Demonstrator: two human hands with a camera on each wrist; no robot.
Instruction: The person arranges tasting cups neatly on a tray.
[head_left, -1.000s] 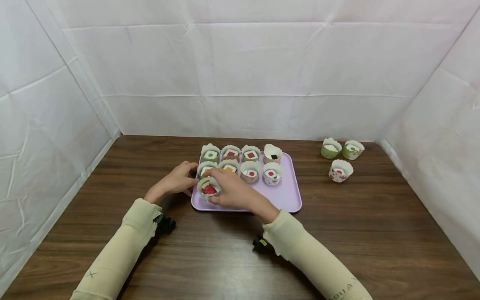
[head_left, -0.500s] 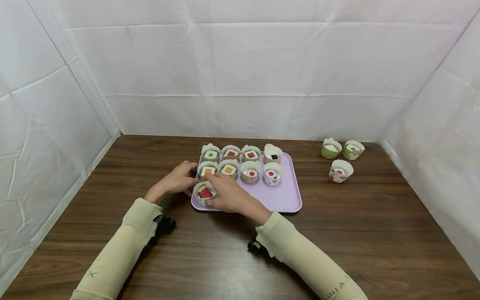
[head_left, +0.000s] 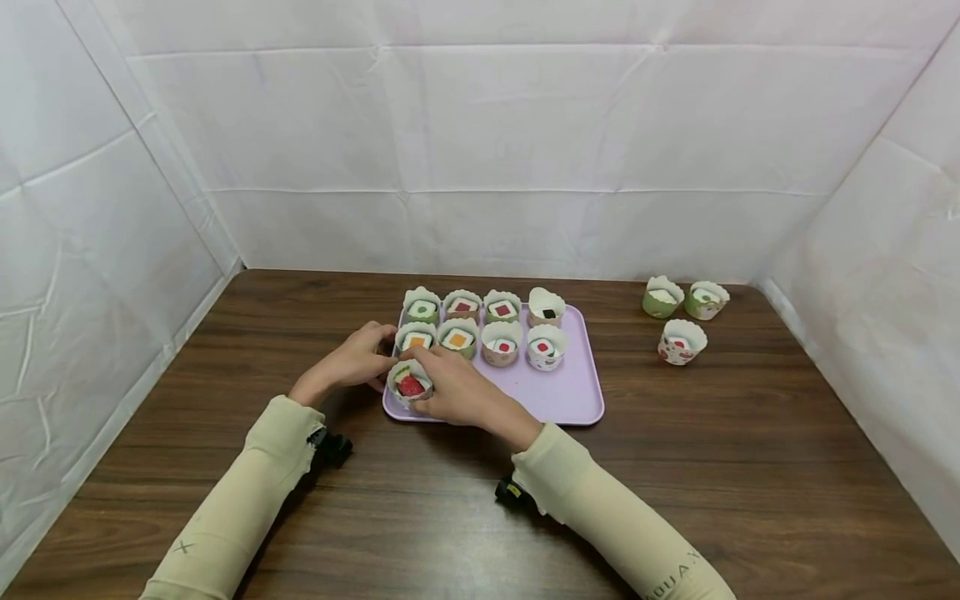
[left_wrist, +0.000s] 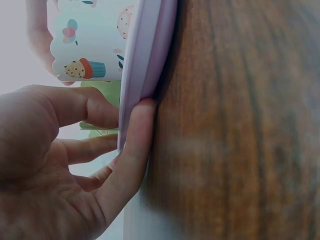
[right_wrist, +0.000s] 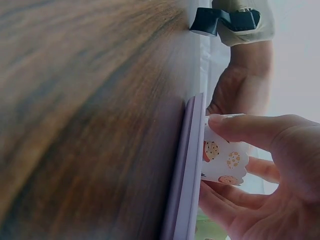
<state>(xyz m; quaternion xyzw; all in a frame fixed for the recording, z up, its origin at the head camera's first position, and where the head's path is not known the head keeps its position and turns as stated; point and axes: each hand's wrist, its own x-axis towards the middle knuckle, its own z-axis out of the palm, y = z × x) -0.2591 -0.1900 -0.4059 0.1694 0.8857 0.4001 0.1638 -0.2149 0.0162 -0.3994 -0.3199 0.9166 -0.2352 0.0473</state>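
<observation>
My right hand (head_left: 459,387) holds a white patterned paper baking cup (head_left: 410,384) between thumb and fingers. Inside that cup is a piece with a red, strawberry-like part and some green. In the right wrist view the cup (right_wrist: 226,155) stands upright at the rim of a lilac tray (head_left: 558,404), at its front left corner. My left hand (head_left: 356,357) pinches the tray's left edge; the left wrist view has a finger under the rim and others over it. Behind the held cup, two rows of baking cups (head_left: 501,343) with white pieces, coloured in the middle, stand on the tray.
Off to the right on the brown wooden table (head_left: 450,517) stand a green cup (head_left: 660,298), a second green cup (head_left: 706,300) and a red-patterned white cup (head_left: 680,343). White cloth walls (head_left: 517,150) enclose the back and both sides.
My right hand has lowered the cup and moved it slightly left onto the tray's front corner, then stayed there. The orange-centred pieces behind show more fully. My left hand has not moved.
</observation>
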